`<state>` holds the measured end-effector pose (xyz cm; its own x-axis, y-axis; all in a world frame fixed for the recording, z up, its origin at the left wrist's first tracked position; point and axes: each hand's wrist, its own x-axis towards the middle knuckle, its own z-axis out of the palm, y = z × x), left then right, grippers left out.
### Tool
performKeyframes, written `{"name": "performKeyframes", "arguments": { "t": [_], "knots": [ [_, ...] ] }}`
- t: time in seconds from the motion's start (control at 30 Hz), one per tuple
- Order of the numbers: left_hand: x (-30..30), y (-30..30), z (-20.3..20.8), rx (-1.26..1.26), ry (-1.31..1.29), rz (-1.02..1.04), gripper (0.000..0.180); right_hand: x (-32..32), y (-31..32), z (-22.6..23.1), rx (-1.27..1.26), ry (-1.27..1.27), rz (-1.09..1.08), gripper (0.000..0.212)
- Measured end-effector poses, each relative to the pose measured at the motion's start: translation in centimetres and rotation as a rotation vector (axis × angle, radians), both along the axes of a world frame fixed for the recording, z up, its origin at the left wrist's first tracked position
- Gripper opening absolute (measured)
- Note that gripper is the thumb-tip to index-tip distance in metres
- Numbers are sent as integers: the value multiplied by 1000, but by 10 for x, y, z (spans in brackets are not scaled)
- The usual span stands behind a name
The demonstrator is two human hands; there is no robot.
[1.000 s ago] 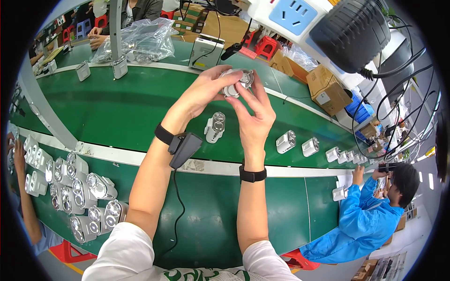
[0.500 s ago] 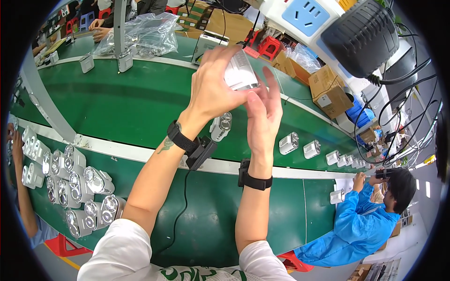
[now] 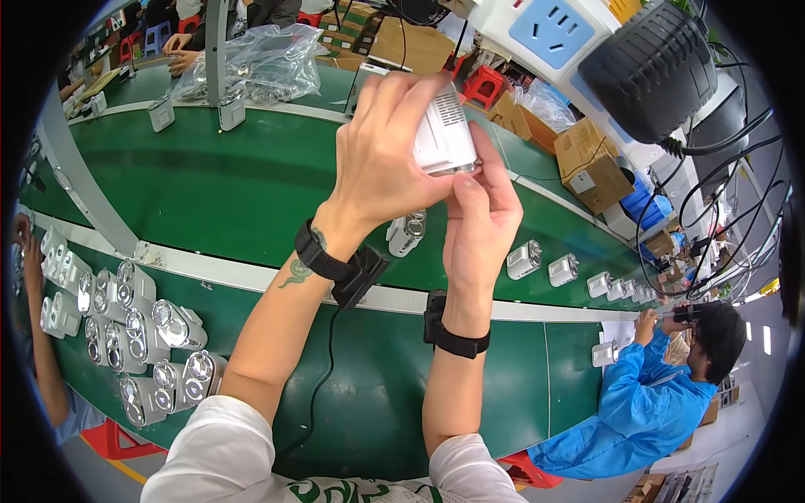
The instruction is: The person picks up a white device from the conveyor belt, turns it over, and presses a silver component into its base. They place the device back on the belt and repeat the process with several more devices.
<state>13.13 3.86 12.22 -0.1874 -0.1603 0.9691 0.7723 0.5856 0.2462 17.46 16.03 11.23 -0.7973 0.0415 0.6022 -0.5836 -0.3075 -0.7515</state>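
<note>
A white boxy plastic device (image 3: 444, 142) with rows of vent slots is held up over the green conveyor belt (image 3: 226, 184). My left hand (image 3: 373, 155) wraps its left side, fingers over the top and thumb along the lower edge. With thumb and fingers my right hand (image 3: 482, 218) grips its lower right end, where a small metallic part shows. Its far face is hidden. Below my hands, partly behind my left wrist, another white device (image 3: 408, 233) with round shiny fronts stands on the belt. Both wrists wear black straps; the left one carries a black module (image 3: 360, 278).
Several white devices (image 3: 142, 335) stand grouped on the table at left, and more (image 3: 524, 260) line the belt at right. A power strip (image 3: 549, 33) with a black adapter (image 3: 650, 71) hangs close above. A co-worker in blue (image 3: 646, 402) sits at right. A thin cable (image 3: 323, 394) crosses the table.
Both hands have shifted slightly right with the device, which has turned so its vent slots show more plainly. Devices on the belt have moved a little to the right.
</note>
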Motion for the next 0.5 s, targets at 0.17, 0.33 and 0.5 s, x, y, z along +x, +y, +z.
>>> {"name": "performKeyframes", "arguments": {
  "t": [0.17, 0.33, 0.5],
  "knots": [
    [3, 0, 2, -4, 11, -3, 71, 3, -1, 2, 35, 17, -42, 50],
    [5, 1, 0, 5, 34, -11, 69, 8, -4, 3, 12, 15, -41, 50],
    [3, 3, -2, 17, 77, 20, 70, 4, -3, 2, -31, -8, 4, 54]
  ]
}}
